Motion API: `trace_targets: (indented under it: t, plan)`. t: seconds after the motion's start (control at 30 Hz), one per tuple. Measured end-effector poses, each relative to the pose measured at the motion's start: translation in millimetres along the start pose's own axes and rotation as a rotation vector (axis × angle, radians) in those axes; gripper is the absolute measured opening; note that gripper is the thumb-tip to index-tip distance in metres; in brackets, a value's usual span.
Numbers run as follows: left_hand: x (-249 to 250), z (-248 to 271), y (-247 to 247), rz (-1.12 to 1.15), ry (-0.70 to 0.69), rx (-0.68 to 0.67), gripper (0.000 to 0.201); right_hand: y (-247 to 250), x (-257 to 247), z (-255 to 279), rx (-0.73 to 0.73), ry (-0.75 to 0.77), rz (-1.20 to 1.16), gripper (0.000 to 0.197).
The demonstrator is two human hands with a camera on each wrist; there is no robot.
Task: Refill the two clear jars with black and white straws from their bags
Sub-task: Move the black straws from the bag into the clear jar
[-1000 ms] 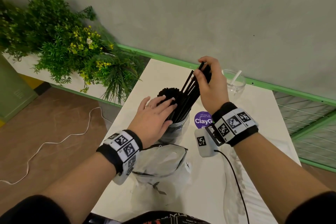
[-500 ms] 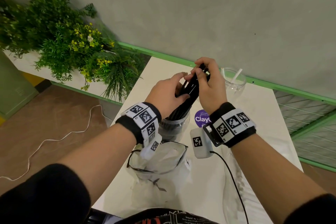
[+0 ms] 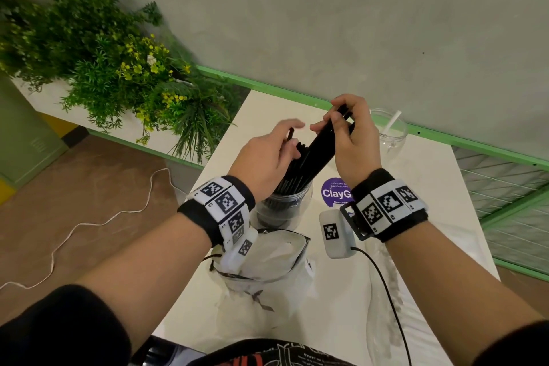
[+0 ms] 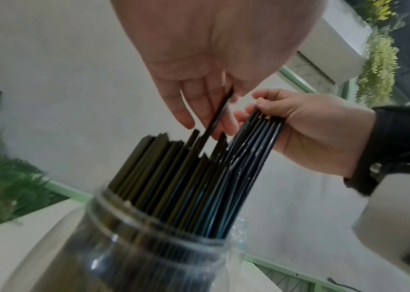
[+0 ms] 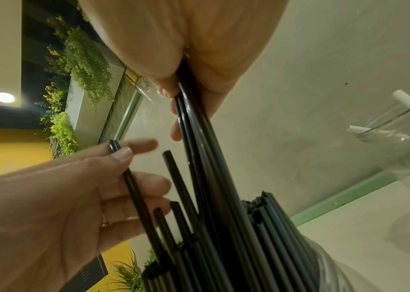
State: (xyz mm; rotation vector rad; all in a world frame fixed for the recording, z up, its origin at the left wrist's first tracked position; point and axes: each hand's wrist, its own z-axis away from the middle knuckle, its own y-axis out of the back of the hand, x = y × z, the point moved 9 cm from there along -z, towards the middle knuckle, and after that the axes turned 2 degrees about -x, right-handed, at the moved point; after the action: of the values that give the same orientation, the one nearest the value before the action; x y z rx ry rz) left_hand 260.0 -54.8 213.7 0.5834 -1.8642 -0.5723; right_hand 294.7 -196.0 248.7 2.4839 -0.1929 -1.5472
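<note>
Presently, the right hand (image 3: 355,142) gripped a bundle of black straws (image 3: 322,145) slanting into the near jar (image 3: 283,205) on the table (image 3: 430,187); the left hand (image 3: 267,154) pinched a single straw (image 5: 134,189); the far jar (image 3: 389,131) held a white straw (image 3: 392,122).

Both forearms extend forward, banded at the wrists. Left hand (image 3: 269,154) pinches a single black straw (image 5: 134,187) between thumb and forefinger. Right hand (image 3: 352,140) grips a straw bundle (image 4: 251,146), fingers curled.
</note>
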Motion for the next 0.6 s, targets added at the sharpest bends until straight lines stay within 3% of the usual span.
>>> trace_targets:
  t: [0.1,0.23,0.37,0.5,0.6]
  plan:
    - [-1.6,-7.7,4.0,-0.044,-0.006,0.027,0.052,0.0,-0.6,0.3,0.002,0.009,0.005,0.017]
    - [-20.2,-4.0,-5.8,-0.120,0.009,-0.050,0.042,1.2,0.5,0.8,-0.006,-0.004,-0.004,0.017]
    - [-37.1,7.9,-26.9,-0.363,0.027,-0.157,0.043,1.5,1.6,1.2,-0.014,0.007,-0.015,0.018]
    - [-10.8,12.4,-27.6,-0.324,-0.056,-0.046,0.050,-2.3,7.9,2.1,-0.021,-0.017,-0.045,0.018]
    - [-12.7,7.0,-23.5,-0.236,-0.013,0.031,0.029,-4.2,12.5,3.8,-0.020,-0.048,-0.073,0.020]
